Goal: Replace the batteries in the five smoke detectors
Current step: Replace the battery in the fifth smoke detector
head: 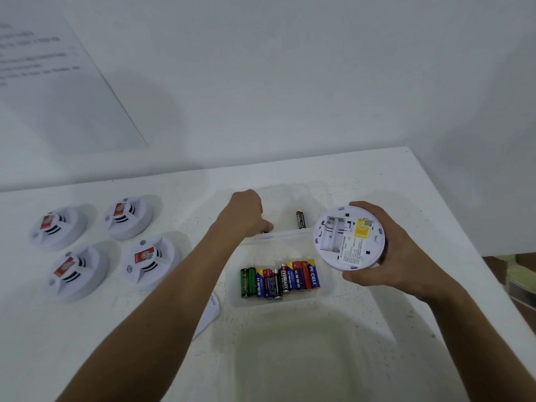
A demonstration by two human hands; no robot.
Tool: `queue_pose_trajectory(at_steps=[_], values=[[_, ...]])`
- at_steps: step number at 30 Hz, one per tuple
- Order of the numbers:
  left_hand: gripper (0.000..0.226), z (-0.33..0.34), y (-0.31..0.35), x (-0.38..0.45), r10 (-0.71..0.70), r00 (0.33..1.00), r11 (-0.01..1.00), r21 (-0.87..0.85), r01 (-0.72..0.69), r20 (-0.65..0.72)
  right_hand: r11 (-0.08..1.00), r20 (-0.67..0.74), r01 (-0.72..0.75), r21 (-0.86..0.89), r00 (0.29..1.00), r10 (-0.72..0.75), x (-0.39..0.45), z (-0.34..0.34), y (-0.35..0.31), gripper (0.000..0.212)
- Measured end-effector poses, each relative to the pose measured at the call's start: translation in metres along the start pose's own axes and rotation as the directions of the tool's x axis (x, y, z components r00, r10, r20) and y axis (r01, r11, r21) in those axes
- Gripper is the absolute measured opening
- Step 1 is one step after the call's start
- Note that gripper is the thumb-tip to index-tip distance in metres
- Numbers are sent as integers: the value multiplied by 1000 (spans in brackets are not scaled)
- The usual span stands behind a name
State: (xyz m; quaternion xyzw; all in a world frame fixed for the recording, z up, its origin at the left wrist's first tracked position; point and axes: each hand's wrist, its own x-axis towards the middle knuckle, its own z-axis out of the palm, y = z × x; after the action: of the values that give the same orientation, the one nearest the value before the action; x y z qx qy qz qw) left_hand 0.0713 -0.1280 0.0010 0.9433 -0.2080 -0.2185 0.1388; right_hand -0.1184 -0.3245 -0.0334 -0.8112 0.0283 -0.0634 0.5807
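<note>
Head view: my right hand (406, 256) holds first detector (349, 238), bay emptied; left hand (246, 214) pinches something dark over far tray (290, 195); four detectors (101, 245) untouched at table's left edge.

Four detectors (104, 248) crowd the table's (377, 175) left side, with narrow lanes between them. Two clear trays (278, 301) fill the centre, the left hand (246, 213) over the far one. The right hand (397, 250) blocks the right edge. Open tabletop lies behind the trays.

A white table (377, 181) stands against a wall bearing a printed sheet (52, 82), text too blurred to read
</note>
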Motion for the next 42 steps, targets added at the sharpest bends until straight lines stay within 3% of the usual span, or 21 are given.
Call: queue_pose_trajectory(at_steps=[4, 11, 14, 18, 22, 34, 39, 42], values=[[43, 6, -5, 5, -22, 999, 985, -170, 17, -24, 1000, 1, -8, -3, 1000, 8, 0, 0, 1, 98], [28, 7, -4, -1, 24, 992, 941, -333, -65, -126, 1000, 11, 12, -24, 1000, -12, 2, 2, -3, 97], [21, -3, 11, -19, 66, 957, 876, -443, -190, -281, 999, 16, 32, -12, 999, -32, 5, 2, -8, 97], [18, -12, 37, -56, 210, 888, 687, -585, -431, -408, 998, 16, 62, 1, 998, -62, 8, 4, -12, 99], [15, -1, 49, -69, 306, 872, 649, -586, -485, -383, 996, 27, 83, 13, 996, -83, 10, 7, -16, 97], [15, 14, 43, -66, 340, 875, 658, -577, -483, -346, 994, 38, 108, 10, 993, -108, 4, 4, -19, 92], [37, 23, 42, -70, 423, 829, 711, -434, -554, -366, 991, 32, 127, 50, 991, -128, 8, 3, -22, 94], [69, 21, 33, -71, 498, 848, 691, -507, -515, -182, 989, 20, 140, 50, 990, -141, 9, -1, -22, 94]])
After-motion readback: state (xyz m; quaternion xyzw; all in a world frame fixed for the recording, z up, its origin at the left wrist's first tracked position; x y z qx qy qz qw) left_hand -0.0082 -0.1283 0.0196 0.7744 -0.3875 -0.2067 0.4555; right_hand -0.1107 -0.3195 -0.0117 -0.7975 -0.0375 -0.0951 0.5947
